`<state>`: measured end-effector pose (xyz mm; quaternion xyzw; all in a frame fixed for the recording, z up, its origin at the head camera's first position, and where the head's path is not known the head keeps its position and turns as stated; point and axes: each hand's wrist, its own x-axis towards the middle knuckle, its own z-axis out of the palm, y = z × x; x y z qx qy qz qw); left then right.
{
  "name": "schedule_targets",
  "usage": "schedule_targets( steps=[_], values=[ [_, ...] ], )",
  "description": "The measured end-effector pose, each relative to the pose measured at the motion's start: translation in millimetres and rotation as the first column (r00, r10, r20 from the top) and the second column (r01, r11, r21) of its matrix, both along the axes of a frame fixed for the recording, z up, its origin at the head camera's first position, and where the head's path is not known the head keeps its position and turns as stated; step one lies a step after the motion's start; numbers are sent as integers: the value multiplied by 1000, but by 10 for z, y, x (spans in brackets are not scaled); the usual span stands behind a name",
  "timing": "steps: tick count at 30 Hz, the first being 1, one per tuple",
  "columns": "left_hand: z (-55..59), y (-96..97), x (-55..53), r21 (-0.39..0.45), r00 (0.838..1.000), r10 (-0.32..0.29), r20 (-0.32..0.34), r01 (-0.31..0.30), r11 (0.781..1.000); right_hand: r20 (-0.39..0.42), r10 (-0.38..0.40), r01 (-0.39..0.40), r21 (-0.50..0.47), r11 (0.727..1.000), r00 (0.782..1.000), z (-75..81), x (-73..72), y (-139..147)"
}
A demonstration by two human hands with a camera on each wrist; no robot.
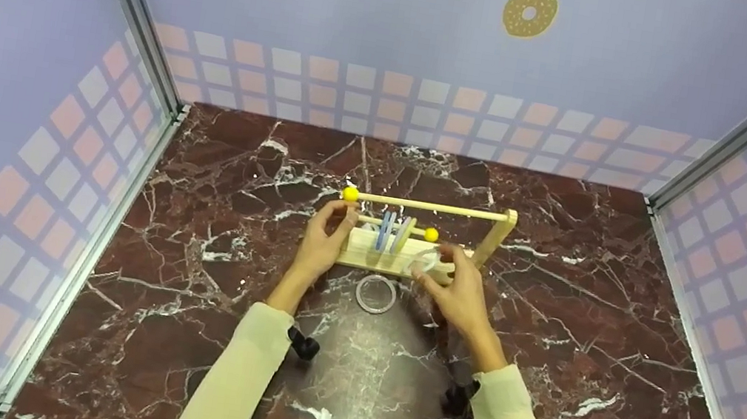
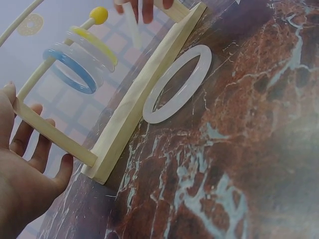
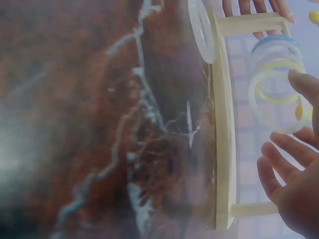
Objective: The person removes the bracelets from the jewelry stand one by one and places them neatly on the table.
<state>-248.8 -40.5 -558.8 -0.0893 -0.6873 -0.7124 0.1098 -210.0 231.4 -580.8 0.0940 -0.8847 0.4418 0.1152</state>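
A wooden ring stand (image 1: 365, 261) has two rods, each tipped with a yellow ball. My left hand (image 1: 322, 240) grips the stand's left upright, thumb on one side and fingers behind. Several bangle-like rings hang on the lower rod, among them a blue ring (image 2: 71, 74) and a yellow ring (image 2: 102, 46). Between thumb and fingers, my right hand (image 1: 462, 291) pinches a whitish translucent ring (image 3: 253, 102) close to the yellow ball (image 1: 431, 234) at that rod's free end. Whether the ball is inside this ring, I cannot tell.
Another whitish ring (image 2: 172, 110) lies flat on the dark red marbled table (image 1: 593, 334), just in front of the stand's base. The long upper rod (image 1: 430, 206) runs above and behind the lower one. Patterned lilac panels (image 1: 410, 28) enclose the table at the back and both sides.
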Motion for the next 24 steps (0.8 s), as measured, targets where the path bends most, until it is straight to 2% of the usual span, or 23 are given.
schedule_targets(
  steps=[7,14,24],
  values=[
    [-13,-1,-5,-5,1000,2,-23,-2,1000,46,86,-83,-58,995,995,-109,113,36],
    [-27,2,-9,11,999,-23,-22,24,1000,43,97,-99,46,994,994,-204,215,81],
    [-28,-14,-10,19,999,-39,-24,40,999,65,103,-108,84,991,993,-270,280,132]
  ],
)
